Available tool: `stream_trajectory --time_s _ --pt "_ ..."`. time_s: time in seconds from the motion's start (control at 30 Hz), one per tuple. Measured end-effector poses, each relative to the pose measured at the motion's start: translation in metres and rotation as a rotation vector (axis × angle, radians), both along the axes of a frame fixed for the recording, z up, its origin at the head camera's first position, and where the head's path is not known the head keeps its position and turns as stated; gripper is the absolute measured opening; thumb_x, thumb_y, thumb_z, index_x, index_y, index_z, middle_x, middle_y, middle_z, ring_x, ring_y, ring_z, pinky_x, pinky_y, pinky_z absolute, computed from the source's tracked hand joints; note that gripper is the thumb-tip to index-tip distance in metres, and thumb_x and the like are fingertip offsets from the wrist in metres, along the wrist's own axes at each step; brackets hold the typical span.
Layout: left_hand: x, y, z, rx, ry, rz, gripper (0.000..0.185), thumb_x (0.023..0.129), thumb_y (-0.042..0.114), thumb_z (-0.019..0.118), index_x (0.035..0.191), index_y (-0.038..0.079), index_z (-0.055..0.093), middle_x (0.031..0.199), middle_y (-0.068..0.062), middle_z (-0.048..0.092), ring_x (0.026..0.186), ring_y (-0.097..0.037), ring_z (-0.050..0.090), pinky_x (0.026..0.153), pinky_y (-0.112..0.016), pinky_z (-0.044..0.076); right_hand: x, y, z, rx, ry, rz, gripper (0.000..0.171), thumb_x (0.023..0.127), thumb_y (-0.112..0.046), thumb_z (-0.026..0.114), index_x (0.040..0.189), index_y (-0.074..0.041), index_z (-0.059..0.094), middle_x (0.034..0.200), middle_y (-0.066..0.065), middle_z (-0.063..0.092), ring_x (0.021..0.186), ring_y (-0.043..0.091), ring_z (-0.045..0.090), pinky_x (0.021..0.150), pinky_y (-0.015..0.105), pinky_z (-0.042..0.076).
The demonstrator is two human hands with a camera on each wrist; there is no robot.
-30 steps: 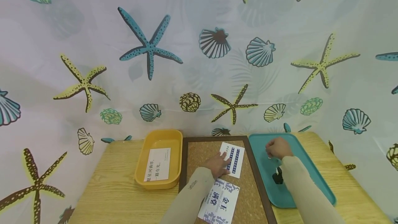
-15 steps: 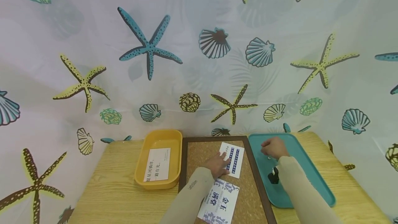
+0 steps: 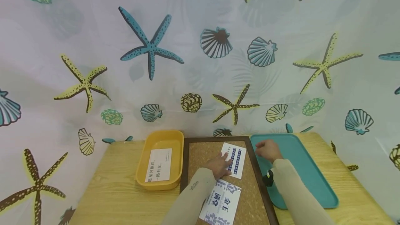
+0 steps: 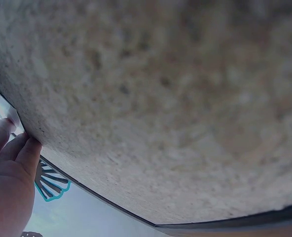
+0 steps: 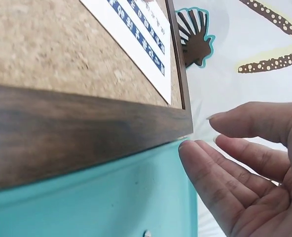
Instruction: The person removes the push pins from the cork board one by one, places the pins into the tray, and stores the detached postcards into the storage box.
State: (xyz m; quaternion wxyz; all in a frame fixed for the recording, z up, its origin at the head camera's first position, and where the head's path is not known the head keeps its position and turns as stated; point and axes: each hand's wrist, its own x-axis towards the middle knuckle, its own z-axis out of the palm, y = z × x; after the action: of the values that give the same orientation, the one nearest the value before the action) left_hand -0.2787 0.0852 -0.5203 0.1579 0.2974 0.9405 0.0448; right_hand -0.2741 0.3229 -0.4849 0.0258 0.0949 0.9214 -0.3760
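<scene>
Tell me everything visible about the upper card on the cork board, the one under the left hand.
The card is white, flat and rectangular, apparently paper or thin cardstock. It carries two dark-blue bands of white characters, plus smaller dark print. It lies slightly turned on the cork board. The left hand rests its fingers over its left side, hiding some print. No pin shows on the uncovered part.

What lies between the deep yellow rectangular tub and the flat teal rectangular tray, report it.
In the head view, a brown-framed cork board, bearing two white printed cards; the left hand rests on the farther card.
</scene>
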Motion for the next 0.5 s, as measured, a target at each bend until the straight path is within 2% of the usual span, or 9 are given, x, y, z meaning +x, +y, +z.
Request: stream_trajectory --time_s 0.1,0.3,0.5 --pt "0.001 -0.001 0.002 -0.004 0.024 -0.024 0.059 0.092 0.048 0.051 0.147 0.031 0.04 0.157 0.002 0.027 0.144 -0.02 0.024 0.113 -0.038 0.028 -0.002 -0.002 -0.003 -0.007 -0.001 -0.005 0.036 0.079 -0.002 0.065 0.112 0.012 0.063 0.098 0.021 0.068 0.083 0.026 0.065 0.072 0.042 0.053" --pt "0.001 -0.001 0.003 -0.004 0.015 -0.015 0.059 0.092 0.048 0.052 0.147 0.033 0.04 0.157 0.004 0.027 0.144 -0.018 0.024 0.113 -0.038 0.028 -0.001 -0.011 -0.009 -0.044 0.0 -0.027 0.035 0.08 -0.001 0.064 0.113 0.012 0.063 0.096 0.021 0.068 0.081 0.026 0.065 0.071 0.041 0.054" --pt "0.001 -0.001 0.003 0.008 -0.001 -0.006 0.059 0.091 0.048 0.053 0.147 0.033 0.04 0.157 0.004 0.027 0.145 -0.018 0.023 0.114 -0.037 0.027 0.002 -0.019 -0.011 -0.058 0.01 -0.031 0.032 0.084 -0.001 0.062 0.113 0.012 0.063 0.101 0.023 0.067 0.089 0.032 0.064 0.075 0.044 0.053"
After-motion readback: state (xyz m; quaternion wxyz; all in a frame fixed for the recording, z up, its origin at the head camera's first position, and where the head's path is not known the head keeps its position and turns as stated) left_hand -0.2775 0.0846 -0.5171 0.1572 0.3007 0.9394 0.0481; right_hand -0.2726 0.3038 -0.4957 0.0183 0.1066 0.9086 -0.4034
